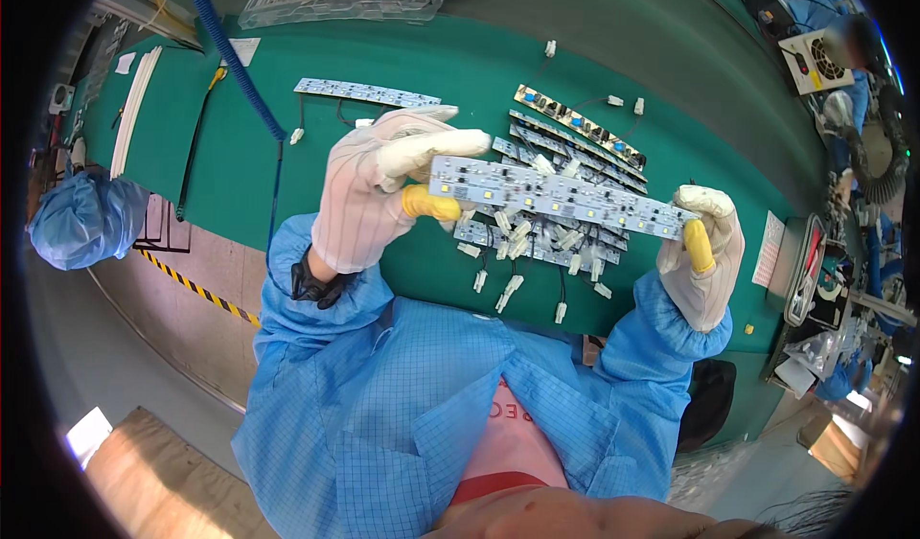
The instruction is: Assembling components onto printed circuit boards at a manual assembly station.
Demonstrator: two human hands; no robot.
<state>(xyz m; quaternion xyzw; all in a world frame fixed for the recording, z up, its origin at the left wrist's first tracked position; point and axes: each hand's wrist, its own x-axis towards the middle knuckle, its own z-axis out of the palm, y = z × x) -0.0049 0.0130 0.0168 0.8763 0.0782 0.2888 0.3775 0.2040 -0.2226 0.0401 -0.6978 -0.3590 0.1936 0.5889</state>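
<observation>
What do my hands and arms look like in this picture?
Your left hand and right hand wear whitish gloves with thin stripes, each with a yellow thumb cover. Your sleeves are loose and blue with a fine dark grid. A black band circles the left wrist.

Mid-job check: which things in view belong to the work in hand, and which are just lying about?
Seemingly part of the job:
pale circuit strip, held between left hand and right hand
overlapping boards with white connectors
separate board left of them

Probably just lying about:
blue coiled cord
black cable with yellow end
white strips
</observation>
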